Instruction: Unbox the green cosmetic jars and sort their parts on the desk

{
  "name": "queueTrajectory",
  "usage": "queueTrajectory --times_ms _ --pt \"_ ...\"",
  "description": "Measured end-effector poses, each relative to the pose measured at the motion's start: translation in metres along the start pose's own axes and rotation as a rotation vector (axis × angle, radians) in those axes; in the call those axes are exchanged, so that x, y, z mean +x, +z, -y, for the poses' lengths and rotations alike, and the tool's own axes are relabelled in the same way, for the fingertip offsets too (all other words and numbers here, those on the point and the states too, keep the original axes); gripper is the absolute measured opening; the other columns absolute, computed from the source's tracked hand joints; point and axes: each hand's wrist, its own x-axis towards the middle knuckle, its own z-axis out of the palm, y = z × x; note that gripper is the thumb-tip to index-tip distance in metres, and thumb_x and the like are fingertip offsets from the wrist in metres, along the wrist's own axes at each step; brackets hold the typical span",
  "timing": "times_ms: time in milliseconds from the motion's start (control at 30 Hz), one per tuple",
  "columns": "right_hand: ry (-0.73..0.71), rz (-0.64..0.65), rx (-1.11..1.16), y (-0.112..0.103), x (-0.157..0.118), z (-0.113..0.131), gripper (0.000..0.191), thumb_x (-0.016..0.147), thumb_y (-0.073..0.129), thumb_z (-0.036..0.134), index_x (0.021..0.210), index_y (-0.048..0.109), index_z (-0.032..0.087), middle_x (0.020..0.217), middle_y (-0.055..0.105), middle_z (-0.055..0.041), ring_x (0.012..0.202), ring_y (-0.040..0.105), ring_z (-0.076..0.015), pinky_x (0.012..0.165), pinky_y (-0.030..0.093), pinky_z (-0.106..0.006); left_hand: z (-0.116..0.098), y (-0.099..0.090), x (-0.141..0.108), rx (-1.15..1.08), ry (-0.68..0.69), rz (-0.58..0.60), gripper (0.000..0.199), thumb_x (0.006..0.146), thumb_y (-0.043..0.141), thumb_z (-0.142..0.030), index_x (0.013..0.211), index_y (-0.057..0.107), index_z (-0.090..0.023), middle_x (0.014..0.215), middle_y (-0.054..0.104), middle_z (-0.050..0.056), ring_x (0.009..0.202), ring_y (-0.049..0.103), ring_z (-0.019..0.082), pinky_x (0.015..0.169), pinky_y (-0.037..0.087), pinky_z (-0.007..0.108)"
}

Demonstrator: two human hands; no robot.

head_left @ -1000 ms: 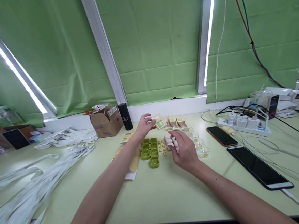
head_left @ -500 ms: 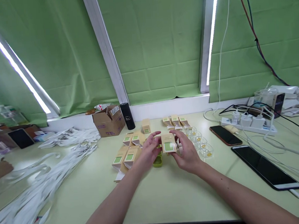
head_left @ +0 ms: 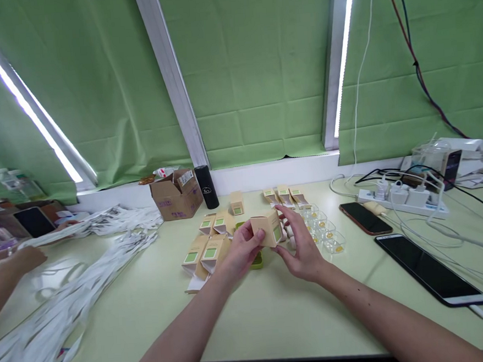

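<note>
A small kraft cardboard box [head_left: 265, 229] with a green window is held above the table, turned so one plain side faces me. My left hand [head_left: 244, 251] is closed on its left side, thumb across the front. At the box's right edge, my right hand [head_left: 302, 248] has its thumb low and its fingers high, gripping it. Beneath, a green tray [head_left: 256, 260] is partly hidden by my left hand. Similar kraft boxes [head_left: 215, 249] stand to the left, some with flaps open. Clear plastic cups with yellow spots [head_left: 332, 242] sit to the right.
Three kraft boxes [head_left: 284, 195] lie farther back. Behind are a brown carton [head_left: 176, 195] and a black cylinder [head_left: 206, 188]. Phones [head_left: 432, 269] and a power strip [head_left: 404, 205] with cables occupy the right. White straps [head_left: 79, 291] cover the left, where another person's hands [head_left: 18, 263] work.
The box has turned in my hands, from its windowed face toward me to a plain side, with the window now facing right. The other person's hands have moved right.
</note>
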Motion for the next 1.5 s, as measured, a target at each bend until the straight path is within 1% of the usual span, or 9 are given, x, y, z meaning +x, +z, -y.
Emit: queueTrajectory --times_ms 133,267,333,433,667,833,967,1167,1500 --pt "0.061 -0.046 0.036 0.001 -0.001 0.0 0.065 0.095 0.059 0.03 0.155 0.034 0.025 0.148 0.052 -0.0168 0.121 0.059 -0.0316 0.096 0.056 -0.051 0.005 0.001 0.003 0.252 0.222 -0.23 0.065 0.075 0.088 -0.048 0.127 0.058 -0.024 0.129 0.066 0.011 0.122 0.063 0.028 0.098 0.054 0.038" --pt "0.101 -0.086 0.094 0.001 0.001 0.003 0.051 0.099 0.056 0.033 0.147 0.042 0.025 0.141 0.057 -0.0162 0.116 0.062 -0.0293 0.094 0.057 -0.049 0.011 -0.002 0.0 0.756 0.484 -0.374 0.055 0.078 0.086 -0.036 0.123 0.056 -0.025 0.122 0.062 0.009 0.116 0.06 0.026 0.098 0.053 0.04" --pt "0.111 -0.108 0.137 0.001 0.002 0.004 0.046 0.1 0.056 0.036 0.144 0.046 0.025 0.138 0.058 -0.0158 0.115 0.063 -0.0289 0.094 0.058 -0.049 0.012 -0.003 -0.003 0.989 0.673 -0.395 0.05 0.08 0.084 -0.03 0.12 0.055 -0.024 0.119 0.06 0.009 0.113 0.059 0.026 0.097 0.052 0.041" --pt "0.119 -0.113 0.196 0.002 0.002 0.002 0.04 0.101 0.057 0.037 0.139 0.05 0.025 0.133 0.061 -0.0144 0.113 0.065 -0.0276 0.094 0.058 -0.048 0.013 -0.003 -0.007 1.204 0.904 -0.397 0.048 0.08 0.079 -0.018 0.121 0.053 -0.022 0.114 0.059 0.01 0.11 0.056 0.027 0.092 0.052 0.041" --pt "0.082 -0.095 0.229 0.005 -0.003 -0.002 0.028 0.103 0.055 0.032 0.13 0.055 0.026 0.127 0.067 -0.0118 0.109 0.068 -0.0257 0.093 0.06 -0.045 0.012 0.0 -0.01 1.437 1.172 -0.337 0.048 0.081 0.063 -0.001 0.124 0.053 -0.02 0.11 0.058 0.01 0.103 0.057 0.025 0.091 0.051 0.041" --pt "0.034 -0.11 0.177 0.002 -0.002 0.001 0.026 0.102 0.054 0.027 0.128 0.055 0.026 0.127 0.068 -0.0115 0.104 0.07 -0.0247 0.089 0.061 -0.044 0.01 0.003 -0.01 1.481 1.234 -0.364 0.049 0.081 0.061 0.002 0.123 0.053 -0.022 0.108 0.058 0.01 0.101 0.057 0.024 0.089 0.051 0.041" --pt "-0.033 -0.114 0.095 0.003 -0.002 0.001 0.033 0.101 0.052 0.022 0.134 0.051 0.026 0.128 0.068 -0.0124 0.1 0.071 -0.0246 0.086 0.063 -0.043 0.01 0.003 -0.01 1.521 1.243 -0.367 0.051 0.081 0.058 0.004 0.125 0.053 -0.022 0.107 0.059 0.01 0.101 0.057 0.024 0.089 0.051 0.041" --pt "-0.077 -0.063 0.041 0.007 -0.005 -0.004 0.049 0.102 0.045 0.016 0.15 0.039 0.026 0.141 0.058 -0.017 0.106 0.071 -0.0258 0.089 0.064 -0.046 0.014 -0.001 -0.009 1.574 1.203 -0.333 0.051 0.082 0.057 0.003 0.127 0.052 -0.022 0.111 0.058 0.01 0.104 0.057 0.024 0.09 0.052 0.041" --pt "-0.024 0.013 0.028 0.007 -0.004 -0.006 0.054 0.101 0.045 0.016 0.152 0.032 0.026 0.144 0.052 -0.0187 0.113 0.068 -0.0287 0.089 0.065 -0.049 0.017 -0.002 -0.009 1.614 1.075 -0.293 0.051 0.079 0.054 0.003 0.125 0.051 -0.019 0.114 0.058 0.013 0.107 0.055 0.027 0.091 0.054 0.043"
